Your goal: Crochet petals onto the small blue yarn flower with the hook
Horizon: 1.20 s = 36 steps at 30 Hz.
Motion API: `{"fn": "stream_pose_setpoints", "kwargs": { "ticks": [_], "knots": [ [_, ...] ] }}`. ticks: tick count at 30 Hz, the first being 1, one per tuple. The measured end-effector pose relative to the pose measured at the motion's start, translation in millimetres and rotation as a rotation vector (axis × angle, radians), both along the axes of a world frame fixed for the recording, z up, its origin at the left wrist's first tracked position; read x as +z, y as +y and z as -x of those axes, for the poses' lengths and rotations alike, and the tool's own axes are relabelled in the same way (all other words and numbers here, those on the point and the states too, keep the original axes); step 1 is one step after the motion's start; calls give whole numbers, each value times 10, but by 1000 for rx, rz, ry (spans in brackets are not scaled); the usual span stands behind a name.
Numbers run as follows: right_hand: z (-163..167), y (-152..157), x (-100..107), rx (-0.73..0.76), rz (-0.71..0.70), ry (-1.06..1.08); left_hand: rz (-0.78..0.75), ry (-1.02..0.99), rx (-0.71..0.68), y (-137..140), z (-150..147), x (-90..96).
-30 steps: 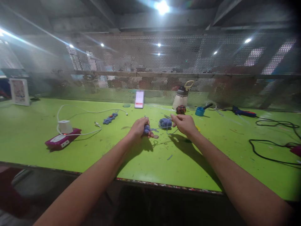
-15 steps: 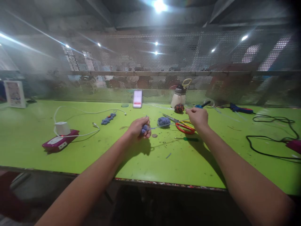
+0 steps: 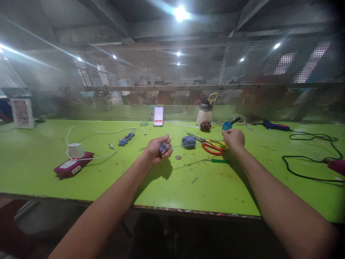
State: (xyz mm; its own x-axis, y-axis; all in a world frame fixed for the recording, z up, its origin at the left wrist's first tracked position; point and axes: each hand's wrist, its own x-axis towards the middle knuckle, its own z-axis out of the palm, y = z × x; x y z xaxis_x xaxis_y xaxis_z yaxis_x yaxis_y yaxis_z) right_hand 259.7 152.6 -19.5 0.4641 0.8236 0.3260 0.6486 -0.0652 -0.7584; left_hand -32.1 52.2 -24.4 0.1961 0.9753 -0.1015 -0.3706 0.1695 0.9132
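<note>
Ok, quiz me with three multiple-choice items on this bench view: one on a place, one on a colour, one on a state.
1. Where do the scissors lie?
A. Between the yarn ball and the right hand
B. Beside the white charger
C. Against the mesh wall

2. What colour is the table?
A. Grey
B. Bright green
C. Red

3. What is the left hand doing?
A. Lying flat and open
B. Hanging off the table's edge
C. Closed on a small blue yarn piece

Answers: 1 A, the handles sit by the right hand and the blades point at the ball; 2 B, the whole top is green; 3 C, the fingers curl around it.
</note>
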Motion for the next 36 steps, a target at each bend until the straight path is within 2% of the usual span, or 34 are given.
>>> {"fn": "stream_pose_setpoints", "kwargs": {
  "ticks": [3, 5, 9, 11, 15, 26, 32, 36],
  "knots": [
    [307, -236, 117, 261, -28, 22, 7, 26, 31, -14, -35, -6],
    [608, -464, 144, 526, -32, 64, 7, 51, 62, -20, -56, -13],
    [1103, -877, 49, 1085, 160, 193, -6, 114, 136, -13, -67, -30],
    [1187, -965, -13, 1202, 245, 261, -19, 141, 164, -4, -63, -41],
    [1121, -942, -56, 1230, 313, 366, -68, 158, 168, -7, -61, -55],
    [1004, -784, -79, 1174, 139, 463, -165, 73, -32, -88, -98, 10],
    [977, -725, -109, 1172, 74, 430, -121, 28, 32, -54, -108, -28],
    [1033, -715, -155, 1157, 82, 390, -46, 33, 94, -50, -118, -25]
  ]
}}
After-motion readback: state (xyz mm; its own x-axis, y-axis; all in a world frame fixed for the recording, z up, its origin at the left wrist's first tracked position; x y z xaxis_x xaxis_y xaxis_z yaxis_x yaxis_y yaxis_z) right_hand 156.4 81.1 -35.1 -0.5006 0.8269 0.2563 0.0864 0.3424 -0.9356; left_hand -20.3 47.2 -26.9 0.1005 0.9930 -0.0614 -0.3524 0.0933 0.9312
